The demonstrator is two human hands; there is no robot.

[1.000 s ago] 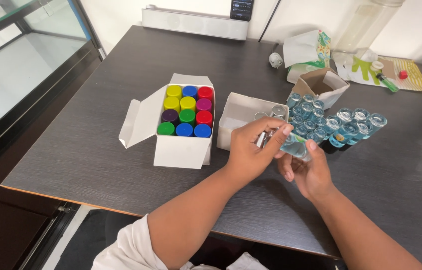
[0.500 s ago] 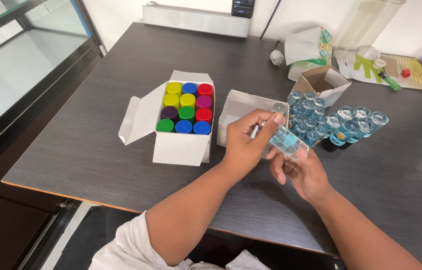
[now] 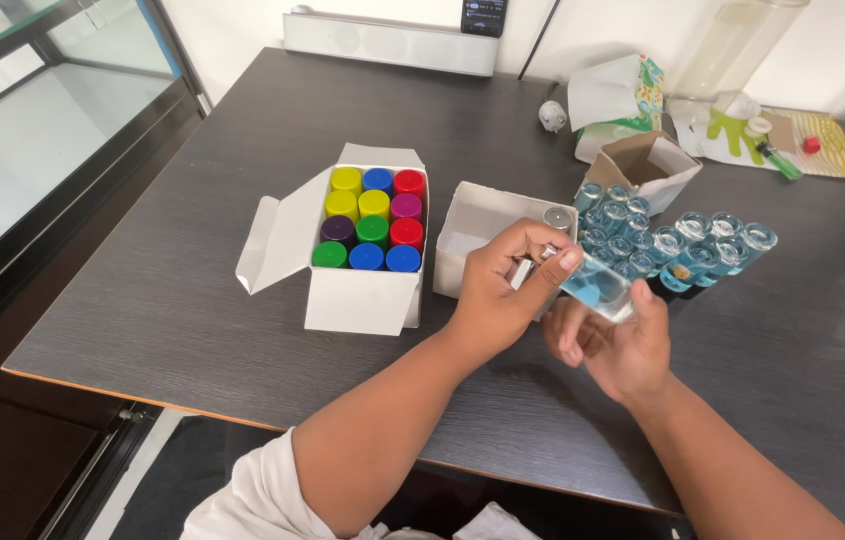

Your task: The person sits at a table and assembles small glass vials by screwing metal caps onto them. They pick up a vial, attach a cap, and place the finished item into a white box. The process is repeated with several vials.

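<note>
A small clear bottle with blue liquid is held tilted above the worktop, gripped by the right hand; the left hand is closed on its neck. The bottle should be kept steady while the top is handled.
</note>
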